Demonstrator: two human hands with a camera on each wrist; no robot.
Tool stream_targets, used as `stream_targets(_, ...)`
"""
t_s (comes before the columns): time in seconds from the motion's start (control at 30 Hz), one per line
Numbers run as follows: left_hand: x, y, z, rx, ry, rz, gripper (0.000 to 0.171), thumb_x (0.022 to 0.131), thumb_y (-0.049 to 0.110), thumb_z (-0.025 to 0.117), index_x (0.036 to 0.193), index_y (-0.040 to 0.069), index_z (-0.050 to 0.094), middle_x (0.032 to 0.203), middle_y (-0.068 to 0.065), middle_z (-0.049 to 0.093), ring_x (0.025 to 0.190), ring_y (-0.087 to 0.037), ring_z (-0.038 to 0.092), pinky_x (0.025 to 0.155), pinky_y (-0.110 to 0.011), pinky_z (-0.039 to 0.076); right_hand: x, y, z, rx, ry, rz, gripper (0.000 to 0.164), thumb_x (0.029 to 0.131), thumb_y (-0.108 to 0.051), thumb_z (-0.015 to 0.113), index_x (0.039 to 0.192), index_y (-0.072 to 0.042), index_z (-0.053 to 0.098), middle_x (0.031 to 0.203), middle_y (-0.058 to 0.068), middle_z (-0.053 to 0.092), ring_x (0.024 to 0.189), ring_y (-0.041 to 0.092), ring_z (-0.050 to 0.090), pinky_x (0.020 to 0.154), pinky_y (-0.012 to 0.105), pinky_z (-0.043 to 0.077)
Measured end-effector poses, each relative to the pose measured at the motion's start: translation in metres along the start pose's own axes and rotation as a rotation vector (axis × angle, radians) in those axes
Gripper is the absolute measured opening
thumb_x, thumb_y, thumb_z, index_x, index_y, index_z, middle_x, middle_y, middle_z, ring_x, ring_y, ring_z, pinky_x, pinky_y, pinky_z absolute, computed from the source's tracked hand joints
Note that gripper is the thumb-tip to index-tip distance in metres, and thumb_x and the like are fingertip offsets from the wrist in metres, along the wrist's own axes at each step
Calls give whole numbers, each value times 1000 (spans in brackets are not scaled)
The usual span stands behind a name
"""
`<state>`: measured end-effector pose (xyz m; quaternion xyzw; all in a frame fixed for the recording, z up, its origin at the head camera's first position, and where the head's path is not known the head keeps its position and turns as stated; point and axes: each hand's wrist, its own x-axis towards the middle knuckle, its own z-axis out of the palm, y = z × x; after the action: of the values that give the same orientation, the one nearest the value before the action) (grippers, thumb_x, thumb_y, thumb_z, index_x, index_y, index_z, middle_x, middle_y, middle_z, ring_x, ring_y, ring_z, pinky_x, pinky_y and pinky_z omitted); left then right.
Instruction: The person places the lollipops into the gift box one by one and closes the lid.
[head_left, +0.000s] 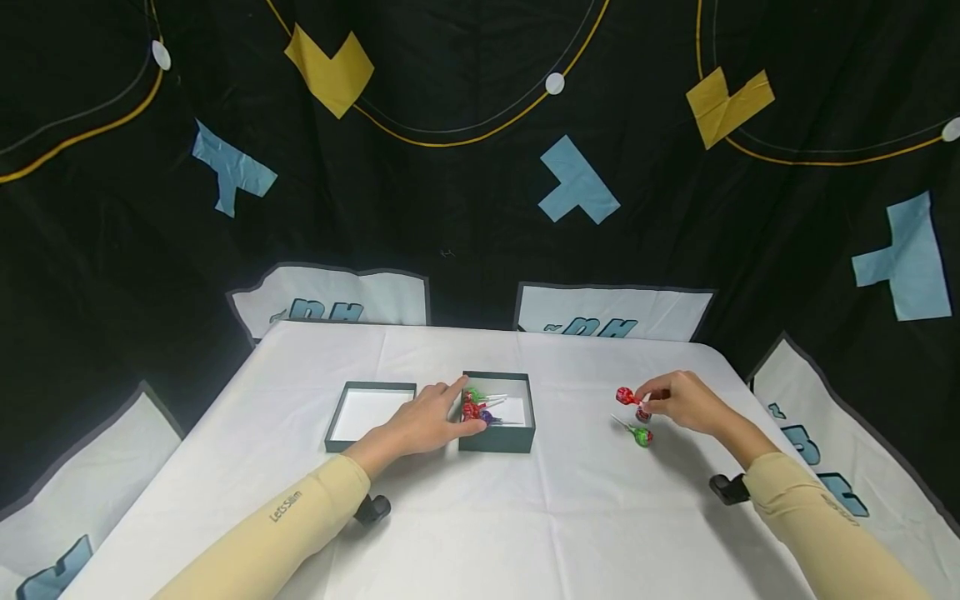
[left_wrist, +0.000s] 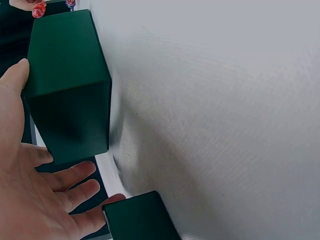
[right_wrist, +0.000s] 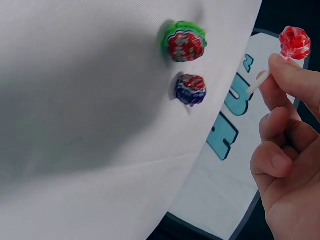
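My right hand [head_left: 686, 402] pinches a red-wrapped lollipop [right_wrist: 295, 42] by its white stick, above the table's right side. Below it on the cloth lie a green-and-red lollipop [right_wrist: 186, 42] and a purple-and-red lollipop [right_wrist: 191, 90], their heads close together. At the middle stands a dark green box [head_left: 497, 441], its top uncovered. Several lollipops [head_left: 474, 408] lie inside along its left part, sticks pointing right. My left hand [head_left: 427, 421] rests at the box's left side, thumb and forefinger spread across it, the other fingers extended in the left wrist view.
Left of the box lies a shallow green-edged lid [head_left: 363, 414], white inside, close to my left fingers. White cloth [head_left: 525, 525] covers the table. A black curtain [head_left: 450, 208] with taped shapes hangs behind it.
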<state>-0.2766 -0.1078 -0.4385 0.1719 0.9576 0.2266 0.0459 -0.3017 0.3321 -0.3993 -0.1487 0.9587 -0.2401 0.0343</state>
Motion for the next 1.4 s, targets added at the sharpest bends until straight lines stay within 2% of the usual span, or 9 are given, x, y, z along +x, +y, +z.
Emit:
stream_targets(0.4,-1,0,0,-8,-1,-4,100,85,77,57,161,21,26,153,-19,44,143,-36,41,111,-63,38,10,-19,0,-8,-15,-70,18,90,-8,74,106,-13,79,83,9,71,71,18,54,59,27,48)
stream_targets(0.67,-1,0,-1,-4,-4,-6,101,84,79,56,162,22,25,154,-19,44,143,-36,41,111,-62,38,19,-38,-1,-1,-41,-123,16,90,-8,74,105,-13,79,91,-1,74,76,17,58,65,28,53)
stream_targets(0.8,0,-1,-1,3,-4,-4,101,84,80,56,162,22,25,154,-19,44,143,-35,41,111,-61,38,24,-47,0,-2,-47,-131,16,89,-9,76,104,-14,80,89,-3,73,76,17,57,64,28,53)
stream_targets(1.23,0,0,-1,-10,10,0,99,86,75,59,161,20,26,153,-20,45,142,-37,42,110,-62,39,41,-76,8,-9,-66,-185,14,89,-6,76,99,-15,80,94,-1,75,75,16,57,63,29,51)
stream_targets(1.4,-1,-1,-1,-4,1,-3,100,85,76,58,161,21,25,153,-20,45,142,-36,42,110,-62,39,49,-89,13,-23,-76,-213,13,88,-5,76,93,-17,79,86,-2,73,72,15,56,61,30,49)
